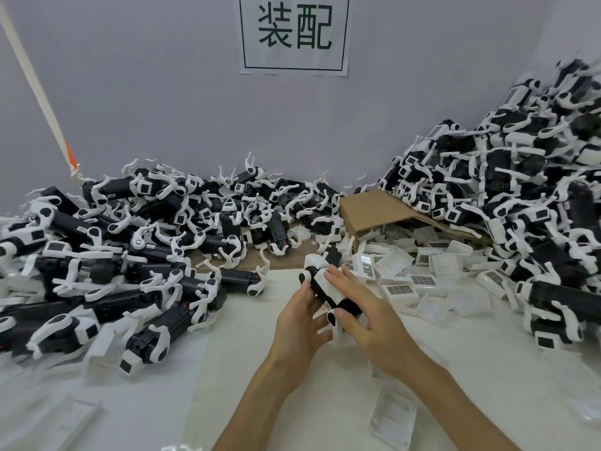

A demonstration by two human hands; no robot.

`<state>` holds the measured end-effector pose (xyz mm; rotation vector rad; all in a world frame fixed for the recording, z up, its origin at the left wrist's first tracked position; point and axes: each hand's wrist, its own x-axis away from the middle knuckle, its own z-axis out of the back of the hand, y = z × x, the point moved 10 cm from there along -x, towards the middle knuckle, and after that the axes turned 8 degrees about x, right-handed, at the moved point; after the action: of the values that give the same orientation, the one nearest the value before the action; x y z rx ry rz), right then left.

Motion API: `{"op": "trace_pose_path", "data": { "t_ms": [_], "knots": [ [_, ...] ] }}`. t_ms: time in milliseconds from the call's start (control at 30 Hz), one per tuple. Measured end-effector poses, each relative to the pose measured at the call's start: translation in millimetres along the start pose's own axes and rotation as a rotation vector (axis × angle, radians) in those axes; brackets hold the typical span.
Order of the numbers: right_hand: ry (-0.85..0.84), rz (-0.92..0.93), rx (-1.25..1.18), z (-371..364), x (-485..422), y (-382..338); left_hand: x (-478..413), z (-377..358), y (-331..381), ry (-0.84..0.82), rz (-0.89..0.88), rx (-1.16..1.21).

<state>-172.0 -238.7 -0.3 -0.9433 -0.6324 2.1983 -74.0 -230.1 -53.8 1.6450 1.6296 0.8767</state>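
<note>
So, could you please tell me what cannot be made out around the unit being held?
Head view only.
- Underside of the black-and-white unit: covered by the left hand and right hand.
- Cardboard box inside: shadowed under its flap.
- Print on the small white panels: too small.
- Right pile: cut off by the edge.

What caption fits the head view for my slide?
Left hand holds a black-and-white unit while the right hand presses on it, between piles of such units.
</note>
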Motion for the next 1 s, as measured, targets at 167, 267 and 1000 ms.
{"op": "trace_pose_path", "data": {
  "t_ms": [167,267,1000],
  "knots": [
    [-0.067,-0.004,-0.072,-7,3,-1,5,-2,4,0.007,-0.042,-0.070],
    [-0.061,0.005,-0.179,-6,3,-5,5,4,4,0.054,-0.074,-0.039],
    [0.186,0.126,-0.041,14,4,-14,8,2,19,0.040,-0.155,0.039]
  ]
}}
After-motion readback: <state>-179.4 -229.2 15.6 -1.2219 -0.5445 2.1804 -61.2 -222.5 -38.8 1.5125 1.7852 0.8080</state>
